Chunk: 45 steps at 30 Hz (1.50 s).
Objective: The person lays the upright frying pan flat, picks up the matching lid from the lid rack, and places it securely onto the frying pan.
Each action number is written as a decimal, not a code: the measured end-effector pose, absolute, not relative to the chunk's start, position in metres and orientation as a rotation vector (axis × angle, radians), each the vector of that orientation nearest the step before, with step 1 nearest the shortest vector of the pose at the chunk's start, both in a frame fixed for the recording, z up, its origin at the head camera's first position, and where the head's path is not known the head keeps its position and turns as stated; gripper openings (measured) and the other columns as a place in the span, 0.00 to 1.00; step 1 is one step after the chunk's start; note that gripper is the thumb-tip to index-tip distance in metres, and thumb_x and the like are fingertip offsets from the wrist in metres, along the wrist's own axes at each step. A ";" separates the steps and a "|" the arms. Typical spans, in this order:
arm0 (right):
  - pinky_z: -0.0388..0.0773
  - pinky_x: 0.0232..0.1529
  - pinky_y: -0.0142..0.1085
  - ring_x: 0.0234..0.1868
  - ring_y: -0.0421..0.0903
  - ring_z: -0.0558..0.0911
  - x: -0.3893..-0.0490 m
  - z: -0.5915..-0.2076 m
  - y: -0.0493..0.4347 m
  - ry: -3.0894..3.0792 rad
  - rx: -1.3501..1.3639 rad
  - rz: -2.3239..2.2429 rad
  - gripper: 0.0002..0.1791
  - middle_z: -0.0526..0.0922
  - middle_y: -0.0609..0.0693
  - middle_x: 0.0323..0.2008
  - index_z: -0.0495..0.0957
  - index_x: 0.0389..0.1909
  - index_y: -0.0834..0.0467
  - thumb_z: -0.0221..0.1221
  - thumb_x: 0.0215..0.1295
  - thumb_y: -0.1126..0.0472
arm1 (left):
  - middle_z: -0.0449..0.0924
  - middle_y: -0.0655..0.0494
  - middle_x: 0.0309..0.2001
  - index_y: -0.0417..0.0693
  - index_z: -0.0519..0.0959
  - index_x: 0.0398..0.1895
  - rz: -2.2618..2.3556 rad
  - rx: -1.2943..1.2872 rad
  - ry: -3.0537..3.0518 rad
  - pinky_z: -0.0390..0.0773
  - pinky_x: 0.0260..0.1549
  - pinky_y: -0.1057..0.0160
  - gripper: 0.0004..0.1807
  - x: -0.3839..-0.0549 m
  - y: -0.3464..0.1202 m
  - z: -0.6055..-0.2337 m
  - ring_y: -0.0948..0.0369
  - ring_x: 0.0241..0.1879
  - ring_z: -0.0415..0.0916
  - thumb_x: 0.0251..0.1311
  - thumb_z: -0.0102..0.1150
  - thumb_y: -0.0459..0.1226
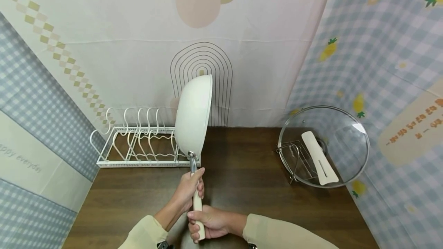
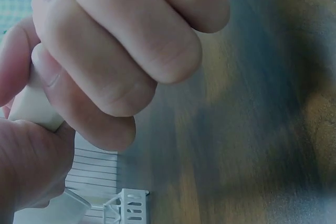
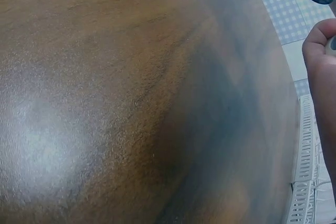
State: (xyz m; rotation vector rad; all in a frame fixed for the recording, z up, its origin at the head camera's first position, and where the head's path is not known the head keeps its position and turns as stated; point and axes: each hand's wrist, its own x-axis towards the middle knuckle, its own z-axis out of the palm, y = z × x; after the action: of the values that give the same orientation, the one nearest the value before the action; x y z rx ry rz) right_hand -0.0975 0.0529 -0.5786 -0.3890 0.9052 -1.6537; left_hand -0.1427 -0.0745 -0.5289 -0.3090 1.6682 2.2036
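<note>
A white wok is held up on its side, its rounded outside facing left and its rim toward the right. Its pale handle points down toward me, joined by a metal neck. Up near that neck my left hand grips the handle with the thumb laid along it. Lower down, my right hand wraps round the handle's end. The wok overlaps the right end of a white wire rack in the head view. Curled fingers and a piece of handle show in the left wrist view.
At the right, a large glass lid with a white handle leans over a small wire stand. Both stand on a brown wooden table. Patterned cloth hangs behind and at both sides.
</note>
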 end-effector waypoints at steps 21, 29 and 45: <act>0.72 0.33 0.31 0.21 0.38 0.69 -0.106 -0.571 0.051 0.971 -0.443 -1.643 0.15 0.67 0.40 0.18 0.64 0.28 0.50 0.40 0.78 0.52 | 0.64 0.60 0.10 0.49 0.66 0.17 2.276 -0.286 1.675 0.65 0.11 0.66 0.22 -0.145 -0.075 -0.513 0.63 0.10 0.60 0.63 0.58 0.50; 0.70 0.30 0.30 0.21 0.38 0.69 -0.112 -0.565 0.049 0.985 -0.495 -1.630 0.16 0.67 0.40 0.17 0.64 0.27 0.50 0.46 0.75 0.48 | 0.64 0.60 0.10 0.48 0.66 0.16 2.289 -0.256 1.692 0.66 0.11 0.67 0.22 -0.146 -0.078 -0.502 0.63 0.10 0.60 0.66 0.55 0.47; 0.71 0.32 0.29 0.22 0.37 0.71 -0.118 -0.555 0.052 1.022 -0.500 -1.604 0.16 0.68 0.40 0.17 0.65 0.27 0.52 0.47 0.74 0.49 | 0.64 0.59 0.10 0.48 0.66 0.18 2.281 -0.191 1.720 0.65 0.11 0.67 0.24 -0.149 -0.076 -0.492 0.63 0.10 0.60 0.61 0.59 0.53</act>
State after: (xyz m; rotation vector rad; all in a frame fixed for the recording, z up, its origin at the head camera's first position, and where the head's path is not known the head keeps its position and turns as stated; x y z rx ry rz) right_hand -0.1183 0.0522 -0.5549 -0.4997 1.0218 -1.6038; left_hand -0.1485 -0.0757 -0.4916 -0.1912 1.7196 2.2814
